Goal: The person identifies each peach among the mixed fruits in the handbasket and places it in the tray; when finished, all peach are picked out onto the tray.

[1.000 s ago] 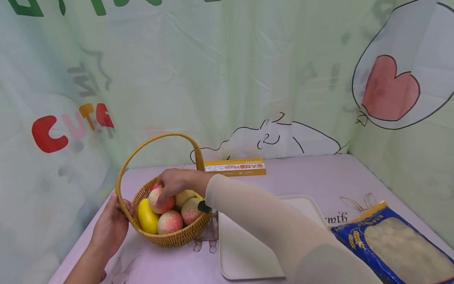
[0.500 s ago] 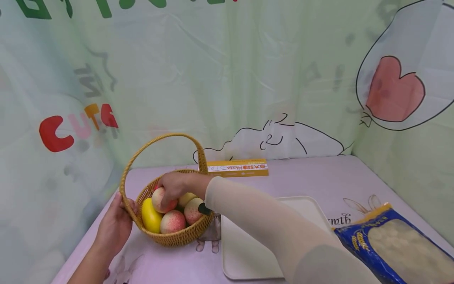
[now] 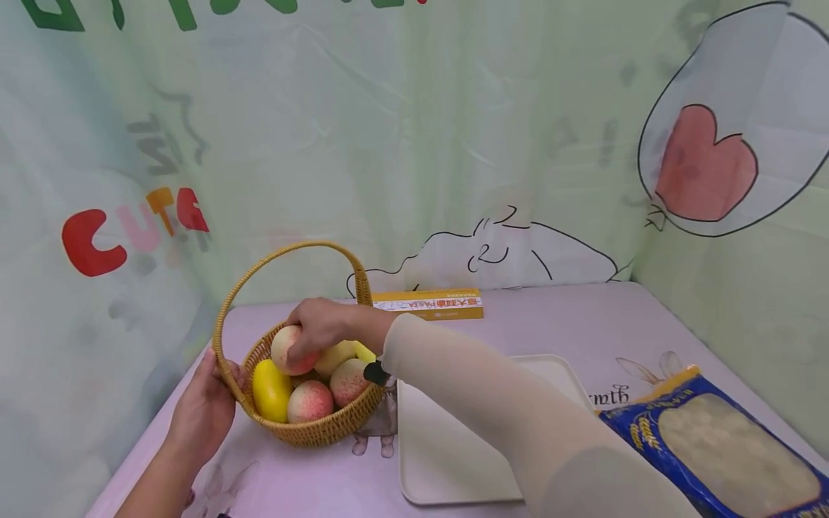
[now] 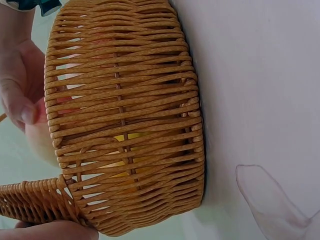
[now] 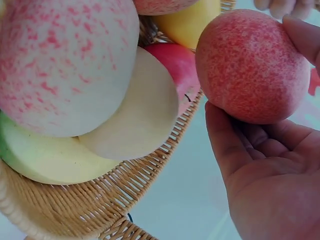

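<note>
A wicker basket point(image 3: 317, 433) of fruit stands on the table at left in the head view. My left hand point(image 3: 206, 403) grips it where the tall handle point(image 3: 223, 302) meets the rim. Over the far left side of the basket, my right hand point(image 3: 324, 327) pinches a pink-and-cream peach point(image 5: 252, 67) between thumb and fingers. Below it in the basket lie a smooth yellow fruit point(image 3: 272, 391), a second peach point(image 3: 311, 401) and a third peach point(image 3: 348, 381). A pale round fruit point(image 5: 140, 110) and a red fruit point(image 5: 175, 65) show beside them in the right wrist view.
A cream tray point(image 3: 447, 460) lies right of the basket, partly under my right sleeve. A blue bag point(image 3: 719, 450) with pale contents lies at the right. Behind the basket sits an orange pasta box point(image 3: 427, 303). A printed curtain point(image 3: 453, 144) encloses the table.
My right hand has lifted the peach slightly up from the other fruit, uncovering more of the fruit beneath. The left hand stays on the basket.
</note>
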`<state>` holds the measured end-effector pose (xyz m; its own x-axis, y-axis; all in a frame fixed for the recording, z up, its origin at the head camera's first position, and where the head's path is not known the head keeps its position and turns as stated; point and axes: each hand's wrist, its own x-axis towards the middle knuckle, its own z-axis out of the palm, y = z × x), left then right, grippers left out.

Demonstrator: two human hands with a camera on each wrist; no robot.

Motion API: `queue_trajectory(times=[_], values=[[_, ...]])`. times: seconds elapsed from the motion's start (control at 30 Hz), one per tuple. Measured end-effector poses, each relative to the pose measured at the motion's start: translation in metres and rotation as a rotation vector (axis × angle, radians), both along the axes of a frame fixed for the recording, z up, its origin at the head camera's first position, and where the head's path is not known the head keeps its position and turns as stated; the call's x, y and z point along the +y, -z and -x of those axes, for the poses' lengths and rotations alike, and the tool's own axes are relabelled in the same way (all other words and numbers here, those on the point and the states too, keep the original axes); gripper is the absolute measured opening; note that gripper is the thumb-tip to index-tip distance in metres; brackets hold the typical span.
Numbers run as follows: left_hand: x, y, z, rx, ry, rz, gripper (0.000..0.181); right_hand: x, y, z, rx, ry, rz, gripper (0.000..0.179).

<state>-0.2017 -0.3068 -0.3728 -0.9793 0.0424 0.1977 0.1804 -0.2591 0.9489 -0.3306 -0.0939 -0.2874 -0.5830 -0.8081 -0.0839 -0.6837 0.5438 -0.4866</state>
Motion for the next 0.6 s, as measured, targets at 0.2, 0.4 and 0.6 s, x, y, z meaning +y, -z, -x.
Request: queue_trajectory(times=[0.2,0.4,0.6], values=[[0.001,0.002,0.000,0.025,0.015,-0.032,0.032,0.016,-0.004,-0.001,-0.072,0.011,0.083,0.041],[0.000,0.003,0.000,0.020,0.019,-0.038,0.033,0.033,-0.009,-0.004,-0.135,0.029,0.168,0.046],[-0.001,0.002,-0.001,0.034,0.034,-0.035,0.031,0.053,-0.014,-0.008,-0.206,0.069,0.258,0.046]])
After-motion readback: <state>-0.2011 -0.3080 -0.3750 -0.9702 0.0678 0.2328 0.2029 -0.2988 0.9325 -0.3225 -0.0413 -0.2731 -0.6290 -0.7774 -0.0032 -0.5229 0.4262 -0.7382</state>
